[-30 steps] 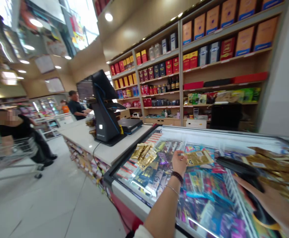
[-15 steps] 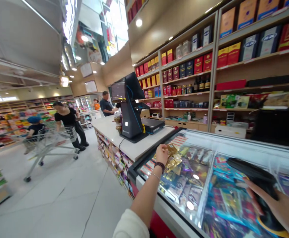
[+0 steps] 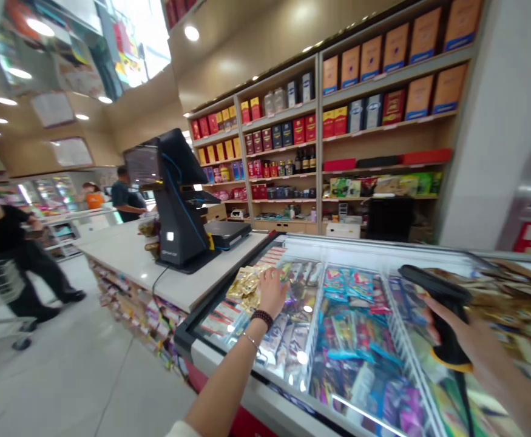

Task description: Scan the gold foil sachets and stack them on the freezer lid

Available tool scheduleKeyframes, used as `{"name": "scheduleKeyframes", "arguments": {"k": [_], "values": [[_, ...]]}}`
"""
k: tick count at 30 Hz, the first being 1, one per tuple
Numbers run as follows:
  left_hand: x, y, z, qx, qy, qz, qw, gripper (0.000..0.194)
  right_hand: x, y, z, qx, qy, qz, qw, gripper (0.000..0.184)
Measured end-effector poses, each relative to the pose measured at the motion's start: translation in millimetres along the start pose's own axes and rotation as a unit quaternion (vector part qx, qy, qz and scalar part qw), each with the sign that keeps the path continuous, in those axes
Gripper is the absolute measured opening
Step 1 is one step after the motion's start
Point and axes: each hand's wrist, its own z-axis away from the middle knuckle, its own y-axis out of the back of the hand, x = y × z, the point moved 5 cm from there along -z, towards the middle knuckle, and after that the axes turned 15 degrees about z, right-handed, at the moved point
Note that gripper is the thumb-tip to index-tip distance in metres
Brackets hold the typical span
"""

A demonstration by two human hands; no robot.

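Several shiny gold packets (image 3: 246,287) lie in a heap on the glass lid of the chest freezer (image 3: 192,349). Just right of the heap is my left hand (image 3: 273,291), palm down, fingers loosely bent and apart, with nothing visible in them. A dark bead bracelet and a thin bangle circle that wrist. On the right, my right hand (image 3: 456,331) is wrapped around the grip of a black barcode scanner (image 3: 433,282), held above the freezer with its cord hanging down. Colourful ice cream packets (image 3: 351,331) show through the glass below.
A white counter (image 3: 119,243) left of the freezer carries a black checkout terminal (image 3: 178,212). Boxes and bottles fill the wall shelves (image 3: 283,176). A person with a shopping cart (image 3: 1,279) is on the left; others stand farther back.
The view has swung to the right. My left hand has let go of the gold packets and moved to their right side. The scanner stays in my right hand.
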Motion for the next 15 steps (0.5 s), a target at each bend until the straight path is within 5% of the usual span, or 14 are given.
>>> {"name": "scheduleKeyframes", "arguments": {"k": [8, 15], "values": [[128.4, -137.7, 10.1, -0.137, -0.137, 0.164, 0.967, 0.023, 23.4, 129.4, 4.7, 0.041, -0.009, -0.073, 0.996, 0.057], [221.6, -242.6, 34.2, -0.230, -0.106, 0.258, 0.932, 0.035, 28.0, 139.8, 6.3, 0.062, -0.010, -0.110, 0.992, 0.060]]}}
